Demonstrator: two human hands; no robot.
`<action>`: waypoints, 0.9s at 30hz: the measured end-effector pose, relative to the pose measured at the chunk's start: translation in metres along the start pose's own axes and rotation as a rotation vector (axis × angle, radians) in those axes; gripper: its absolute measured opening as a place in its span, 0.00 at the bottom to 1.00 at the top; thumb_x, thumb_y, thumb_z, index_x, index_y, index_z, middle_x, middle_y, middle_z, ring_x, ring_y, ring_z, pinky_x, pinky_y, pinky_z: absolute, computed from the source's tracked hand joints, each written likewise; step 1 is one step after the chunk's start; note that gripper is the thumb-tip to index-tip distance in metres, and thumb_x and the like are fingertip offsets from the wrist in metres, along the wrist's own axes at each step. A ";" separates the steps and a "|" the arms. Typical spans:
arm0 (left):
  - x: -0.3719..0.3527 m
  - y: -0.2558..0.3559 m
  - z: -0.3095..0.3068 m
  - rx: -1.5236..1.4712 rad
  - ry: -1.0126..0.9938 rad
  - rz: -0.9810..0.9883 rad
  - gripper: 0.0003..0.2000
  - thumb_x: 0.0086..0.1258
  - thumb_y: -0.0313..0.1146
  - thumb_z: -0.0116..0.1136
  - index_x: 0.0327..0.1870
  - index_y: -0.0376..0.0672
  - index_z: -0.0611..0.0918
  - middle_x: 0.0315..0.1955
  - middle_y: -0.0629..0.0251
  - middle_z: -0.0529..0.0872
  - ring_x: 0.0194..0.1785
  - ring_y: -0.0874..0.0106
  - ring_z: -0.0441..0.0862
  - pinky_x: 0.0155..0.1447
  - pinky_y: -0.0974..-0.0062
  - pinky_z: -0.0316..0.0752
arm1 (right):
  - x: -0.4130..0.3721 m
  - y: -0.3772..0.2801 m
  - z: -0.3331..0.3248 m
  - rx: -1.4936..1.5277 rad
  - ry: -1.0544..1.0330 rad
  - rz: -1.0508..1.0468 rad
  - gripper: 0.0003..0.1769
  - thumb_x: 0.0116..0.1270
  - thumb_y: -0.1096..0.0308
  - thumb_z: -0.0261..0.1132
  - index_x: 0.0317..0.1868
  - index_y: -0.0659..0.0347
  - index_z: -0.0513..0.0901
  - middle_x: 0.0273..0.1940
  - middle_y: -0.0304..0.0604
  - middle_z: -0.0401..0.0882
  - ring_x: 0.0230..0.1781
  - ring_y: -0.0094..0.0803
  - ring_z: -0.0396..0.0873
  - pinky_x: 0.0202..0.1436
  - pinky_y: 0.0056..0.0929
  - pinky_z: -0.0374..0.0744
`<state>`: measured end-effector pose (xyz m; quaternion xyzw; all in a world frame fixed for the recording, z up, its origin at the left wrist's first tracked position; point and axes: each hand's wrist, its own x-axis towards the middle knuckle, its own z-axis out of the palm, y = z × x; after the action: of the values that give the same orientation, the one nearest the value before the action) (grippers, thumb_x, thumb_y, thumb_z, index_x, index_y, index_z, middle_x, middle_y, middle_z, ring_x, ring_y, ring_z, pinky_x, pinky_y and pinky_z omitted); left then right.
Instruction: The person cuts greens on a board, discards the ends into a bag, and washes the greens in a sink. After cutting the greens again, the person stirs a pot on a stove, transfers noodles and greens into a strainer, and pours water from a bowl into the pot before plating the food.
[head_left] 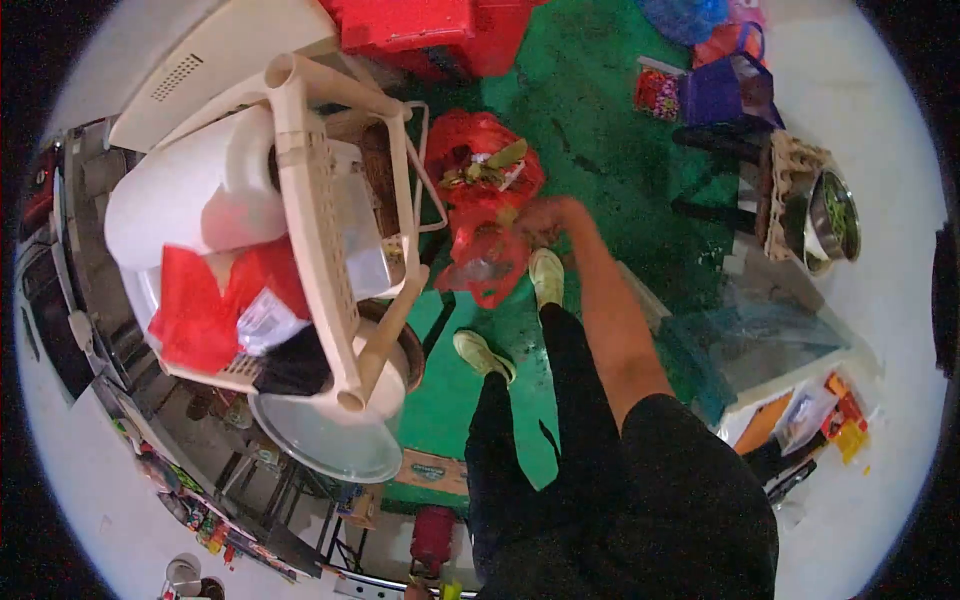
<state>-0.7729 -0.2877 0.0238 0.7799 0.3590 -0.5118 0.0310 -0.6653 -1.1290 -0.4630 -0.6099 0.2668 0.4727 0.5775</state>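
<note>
My right hand (pixel 541 217) reaches down over the right side of a red plastic bag (pixel 482 262) on the green floor, just above my shoe. Motion smears its fingers, and I cannot tell whether they hold anything. A small yellowish-green bit (pixel 507 215) shows by the fingertips. In the bag's open far part lie vegetable scraps (pixel 485 172), with leafy pieces and something white among them. The near part of the bag is crumpled and partly see-through. My left hand is out of view.
A beige plastic rack (pixel 318 240) with a white tub (pixel 195 190) and red bags stands close on the left. A red container (pixel 410 30) is ahead. To the right are a purple bag (pixel 728 95), egg cartons (pixel 782 200) and a metal bowl (pixel 850 240) of greens.
</note>
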 end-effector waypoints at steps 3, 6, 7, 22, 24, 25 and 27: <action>-0.008 0.018 0.020 0.029 0.014 -0.036 0.14 0.73 0.42 0.49 0.36 0.43 0.82 0.23 0.64 0.77 0.29 0.66 0.77 0.31 0.63 0.73 | -0.003 -0.031 -0.033 0.046 0.334 -0.225 0.15 0.66 0.58 0.59 0.35 0.63 0.83 0.31 0.46 0.83 0.25 0.36 0.78 0.31 0.41 0.78; -0.009 0.038 0.028 0.061 0.032 -0.053 0.14 0.73 0.42 0.49 0.36 0.42 0.82 0.24 0.63 0.78 0.30 0.65 0.78 0.31 0.62 0.73 | 0.141 -0.038 -0.034 -0.243 0.675 -0.323 0.18 0.68 0.53 0.59 0.46 0.59 0.81 0.41 0.46 0.84 0.38 0.39 0.80 0.41 0.42 0.78; -0.008 0.045 0.030 0.072 0.041 -0.057 0.14 0.72 0.43 0.50 0.36 0.42 0.82 0.25 0.63 0.78 0.30 0.64 0.78 0.32 0.62 0.73 | 0.202 -0.036 -0.034 -0.412 0.704 -0.256 0.21 0.70 0.49 0.58 0.51 0.57 0.81 0.46 0.45 0.84 0.45 0.41 0.81 0.47 0.42 0.79; 0.029 -0.020 0.021 0.559 0.612 0.325 0.15 0.70 0.44 0.51 0.35 0.41 0.83 0.29 0.58 0.82 0.33 0.60 0.82 0.33 0.59 0.73 | -0.072 -0.033 0.064 -0.049 1.068 -0.447 0.24 0.67 0.72 0.59 0.64 0.66 0.73 0.56 0.59 0.77 0.55 0.57 0.76 0.59 0.47 0.76; 0.042 -0.045 0.032 0.568 0.616 0.299 0.15 0.70 0.43 0.51 0.38 0.40 0.82 0.30 0.56 0.83 0.34 0.58 0.83 0.34 0.58 0.74 | -0.120 -0.024 0.084 -0.243 1.147 -0.333 0.22 0.69 0.64 0.62 0.60 0.67 0.77 0.57 0.63 0.78 0.56 0.56 0.77 0.60 0.48 0.75; 0.042 -0.034 0.026 0.521 0.556 0.293 0.15 0.70 0.41 0.51 0.41 0.38 0.82 0.31 0.53 0.83 0.35 0.57 0.83 0.35 0.58 0.75 | -0.127 0.002 0.082 -0.372 0.971 -0.250 0.25 0.70 0.58 0.62 0.59 0.67 0.78 0.55 0.64 0.79 0.54 0.55 0.79 0.58 0.49 0.76; 0.029 -0.013 0.006 0.463 0.517 0.300 0.15 0.70 0.38 0.50 0.46 0.34 0.81 0.33 0.48 0.84 0.36 0.54 0.84 0.37 0.58 0.77 | -0.172 -0.005 0.079 -0.436 0.956 -0.185 0.26 0.70 0.56 0.62 0.59 0.69 0.78 0.49 0.62 0.82 0.50 0.55 0.80 0.54 0.49 0.77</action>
<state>-0.7794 -0.2649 0.0009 0.9136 0.1117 -0.3552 -0.1631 -0.7522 -1.0907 -0.2998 -0.8841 0.3408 0.1334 0.2906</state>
